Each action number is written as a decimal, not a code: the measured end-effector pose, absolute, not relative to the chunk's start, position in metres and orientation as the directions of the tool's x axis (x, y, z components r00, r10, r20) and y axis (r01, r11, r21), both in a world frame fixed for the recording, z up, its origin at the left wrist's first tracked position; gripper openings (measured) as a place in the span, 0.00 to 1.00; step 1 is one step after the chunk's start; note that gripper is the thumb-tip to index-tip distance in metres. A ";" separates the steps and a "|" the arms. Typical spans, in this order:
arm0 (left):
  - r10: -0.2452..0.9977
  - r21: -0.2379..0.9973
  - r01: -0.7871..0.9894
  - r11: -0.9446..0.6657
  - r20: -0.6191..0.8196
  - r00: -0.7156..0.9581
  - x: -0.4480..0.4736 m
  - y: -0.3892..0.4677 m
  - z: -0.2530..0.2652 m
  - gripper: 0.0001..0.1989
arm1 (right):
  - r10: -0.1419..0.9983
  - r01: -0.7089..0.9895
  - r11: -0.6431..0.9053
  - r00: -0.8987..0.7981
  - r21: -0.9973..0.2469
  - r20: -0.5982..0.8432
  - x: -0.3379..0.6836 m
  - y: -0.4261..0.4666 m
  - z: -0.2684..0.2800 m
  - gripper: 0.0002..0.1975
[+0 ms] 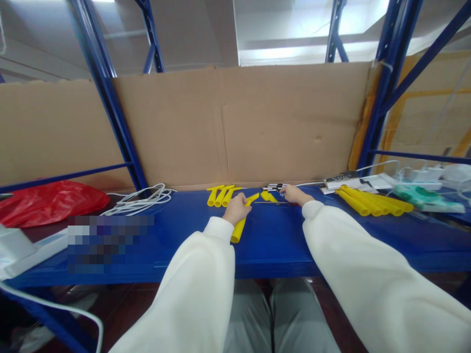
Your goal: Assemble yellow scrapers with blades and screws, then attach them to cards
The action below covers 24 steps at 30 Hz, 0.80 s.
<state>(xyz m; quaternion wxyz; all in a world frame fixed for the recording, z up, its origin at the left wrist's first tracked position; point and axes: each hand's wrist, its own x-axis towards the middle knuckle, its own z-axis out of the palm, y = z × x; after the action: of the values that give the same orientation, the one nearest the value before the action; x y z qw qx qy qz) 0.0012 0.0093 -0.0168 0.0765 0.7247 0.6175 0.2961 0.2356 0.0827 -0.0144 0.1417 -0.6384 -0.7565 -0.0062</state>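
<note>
Near the middle of the blue table, my left hand [236, 210] is wrapped around a yellow plastic tube [239, 230], whose narrower end sticks up to the right past my fingers. My right hand [293, 194] reaches to the back of the table, its fingers bent down and close together; whatever is between them is too small to make out. Just left of it lie several small black-and-white sticks [272, 187]. Between my hands are small yellow pieces [269, 197] and a thin dark rod [270, 203]. Three similar yellow tubes with crosspieces [222, 196] lie left of my left hand.
Several yellow tubes [371, 202] lie at right beside a clipboard [340, 182] and a green-and-white packet [419, 197]. A coiled white cable [152, 198], a red bag [59, 202] and a white power strip [40, 252] are at left. Cardboard [287, 122] and blue posts [114, 113] stand behind.
</note>
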 end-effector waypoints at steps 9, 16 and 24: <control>0.939 0.475 0.830 -0.293 0.307 0.156 0.000 0.011 -0.017 0.17 | 0.978 0.986 0.114 -0.090 -0.119 0.188 0.239 0.085 -0.018 0.23; 0.933 0.479 0.822 -0.308 0.323 0.161 -0.001 0.013 -0.019 0.17 | 0.983 0.985 0.127 -0.108 -0.120 0.151 0.240 0.082 -0.018 0.19; 0.930 0.453 0.835 -0.313 0.324 0.174 -0.001 0.013 -0.022 0.14 | 0.972 0.985 0.143 -0.123 -0.093 0.199 0.235 0.078 -0.017 0.12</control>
<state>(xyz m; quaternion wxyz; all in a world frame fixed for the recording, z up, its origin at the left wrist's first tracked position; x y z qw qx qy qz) -0.0008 0.0128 -0.0220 0.0858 0.7612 0.5796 0.2780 0.2351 0.0777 -0.0166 0.1062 -0.6538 -0.7486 -0.0303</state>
